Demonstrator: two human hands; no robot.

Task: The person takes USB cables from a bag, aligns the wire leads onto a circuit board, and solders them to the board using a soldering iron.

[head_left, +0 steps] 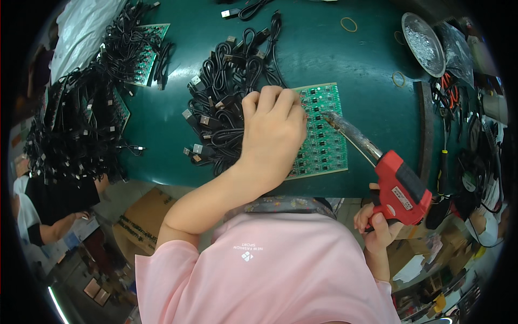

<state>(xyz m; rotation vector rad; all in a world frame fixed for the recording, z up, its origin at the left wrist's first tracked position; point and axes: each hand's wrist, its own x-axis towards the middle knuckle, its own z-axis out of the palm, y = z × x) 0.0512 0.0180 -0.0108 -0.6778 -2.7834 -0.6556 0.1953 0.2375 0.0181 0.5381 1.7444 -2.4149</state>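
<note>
1. A white rectangular label sits on the side of the red soldering gun; a brown cardboard box with dark print stands below the table edge at lower left.
2. Left hand: fingers curled together, knuckles up, pressing on the left part of the green circuit board panel, which lies on the green table just right of a heap of black cables.
3. Right hand: closed around the gun's grip, its metal tip touching the panel's upper right area.
4. A round metal dish at upper right holds silvery scraps.
</note>
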